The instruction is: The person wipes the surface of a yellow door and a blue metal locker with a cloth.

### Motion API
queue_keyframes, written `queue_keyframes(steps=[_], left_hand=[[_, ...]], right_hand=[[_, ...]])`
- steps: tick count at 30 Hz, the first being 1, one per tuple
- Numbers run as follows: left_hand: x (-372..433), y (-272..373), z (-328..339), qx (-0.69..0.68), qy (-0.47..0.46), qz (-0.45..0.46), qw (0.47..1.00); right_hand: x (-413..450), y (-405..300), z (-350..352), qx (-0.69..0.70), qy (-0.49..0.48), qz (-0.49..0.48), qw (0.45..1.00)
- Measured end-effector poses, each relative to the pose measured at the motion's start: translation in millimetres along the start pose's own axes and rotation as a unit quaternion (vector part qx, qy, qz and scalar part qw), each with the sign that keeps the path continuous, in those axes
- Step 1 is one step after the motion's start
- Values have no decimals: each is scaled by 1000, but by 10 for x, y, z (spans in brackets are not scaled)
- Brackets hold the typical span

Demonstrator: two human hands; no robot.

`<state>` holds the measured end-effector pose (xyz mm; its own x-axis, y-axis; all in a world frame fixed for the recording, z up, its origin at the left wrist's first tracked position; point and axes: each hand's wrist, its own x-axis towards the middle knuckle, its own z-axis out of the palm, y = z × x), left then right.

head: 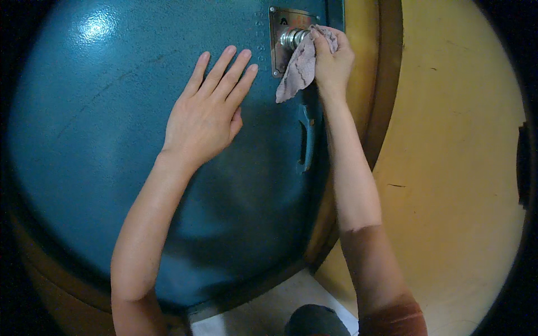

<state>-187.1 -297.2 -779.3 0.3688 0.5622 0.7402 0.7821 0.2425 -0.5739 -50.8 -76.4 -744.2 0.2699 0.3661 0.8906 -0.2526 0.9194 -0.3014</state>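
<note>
A blue-green door with a textured surface fills the left and middle. My left hand lies spread on it, palm down, holding nothing. At the top right of the door is a metal plate with a round, ringed metal knob or lock. My right hand grips a greyish-pink cloth at the knob's outer end; the cloth hangs down over part of the plate. Fingertips of the right hand are partly hidden by the cloth. Below the plate sits a blue-green pull handle.
A brown door frame runs along the door's right edge. Beyond it stands a yellowish wall with small dark marks, and a dark object at the far right. Light flooring and a dark rounded shape show at the bottom.
</note>
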Motion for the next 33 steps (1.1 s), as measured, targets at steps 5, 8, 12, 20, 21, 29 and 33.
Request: queue_keyframes(steps=[5,8,12,20,21,29,33], left_hand=[[-30,77,54,-2,0,4,1000],[-17,80,64,5,-1,4,1000],[-8,89,164,3,3,4,1000],[56,174,304,11,0,1,1000],[55,171,322,13,1,2,1000],[139,288,529,13,11,7,1000],[158,373,519,30,-3,-1,1000]], right_hand=[[-181,45,-86,132,-28,-7,991],[-116,76,-58,103,-32,11,994],[-189,244,0,45,29,-12,999],[-122,362,48,81,68,-10,994],[-144,386,53,65,76,-17,995],[-164,561,-107,146,10,-34,989],[-134,671,-115,27,61,-34,997]])
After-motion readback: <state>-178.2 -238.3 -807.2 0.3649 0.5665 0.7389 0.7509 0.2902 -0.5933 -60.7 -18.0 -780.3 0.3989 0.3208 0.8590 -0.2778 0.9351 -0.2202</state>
